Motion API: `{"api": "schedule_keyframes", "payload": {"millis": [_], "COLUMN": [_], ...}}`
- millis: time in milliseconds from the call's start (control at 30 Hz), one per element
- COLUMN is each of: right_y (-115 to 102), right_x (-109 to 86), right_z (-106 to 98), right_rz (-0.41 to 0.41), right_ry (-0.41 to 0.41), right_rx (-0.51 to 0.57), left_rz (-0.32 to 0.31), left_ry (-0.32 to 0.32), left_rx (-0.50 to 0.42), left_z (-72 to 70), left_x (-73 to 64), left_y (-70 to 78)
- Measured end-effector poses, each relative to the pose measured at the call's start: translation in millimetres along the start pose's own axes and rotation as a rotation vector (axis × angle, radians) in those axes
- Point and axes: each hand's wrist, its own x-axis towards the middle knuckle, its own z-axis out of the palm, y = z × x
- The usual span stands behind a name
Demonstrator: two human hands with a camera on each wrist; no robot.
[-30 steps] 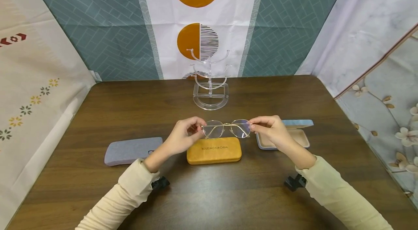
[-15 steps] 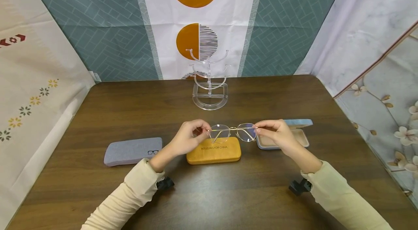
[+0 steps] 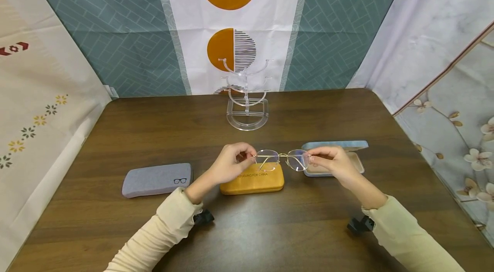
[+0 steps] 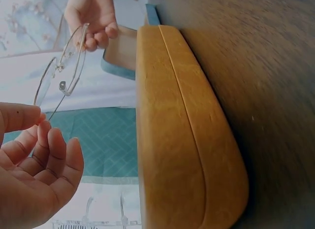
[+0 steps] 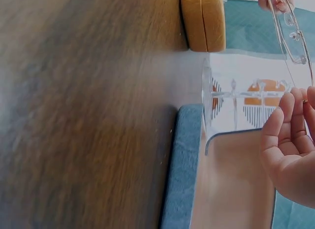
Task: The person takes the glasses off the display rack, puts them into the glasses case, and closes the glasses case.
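Note:
A pair of glasses [image 3: 283,155] with thin gold frames and round lenses is held level between both hands, its temples folded in behind the lenses. My left hand [image 3: 233,161] pinches the glasses at the left hinge corner between thumb and index finger. At the opposite corner my right hand [image 3: 335,163] pinches them the same way. In the head view the glasses overlap the closed yellow glasses case [image 3: 252,182]; the left wrist view shows them raised above the case's top. Behind my right hand lies an open blue glasses case [image 3: 356,161] with a beige lining.
A closed grey glasses case [image 3: 156,180] with a small spectacles print lies at the left. Toward the back edge of the wooden table [image 3: 173,130] stands a clear tiered display stand [image 3: 247,113]. Patterned cloths hang behind and at both sides.
Both hands have shifted right and slightly nearer the person with the glasses between them. The cases and the stand have stayed in place.

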Motion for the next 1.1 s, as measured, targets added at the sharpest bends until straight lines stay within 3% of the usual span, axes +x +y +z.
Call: {"api": "schedule_keyframes", "payload": {"millis": [433,733,1100], "right_y": [3.7,6.1,7.6], "right_x": [-8.8,-13.9,-21.2], "right_z": [-13.8,-25.1,-39.9], "right_rz": [-0.002,-0.021,0.002], "right_ry": [-0.008,-0.011,0.023], "right_rx": [-0.005,0.041,0.023], "left_rz": [-0.017,0.011,0.028], "left_ry": [-0.032,-0.071,-0.104], "left_rx": [-0.005,-0.006,0.008], "left_z": [12.0,20.7,35.5], "left_x": [8.4,14.6,24.4], "left_y": [3.8,5.7,6.5]}}
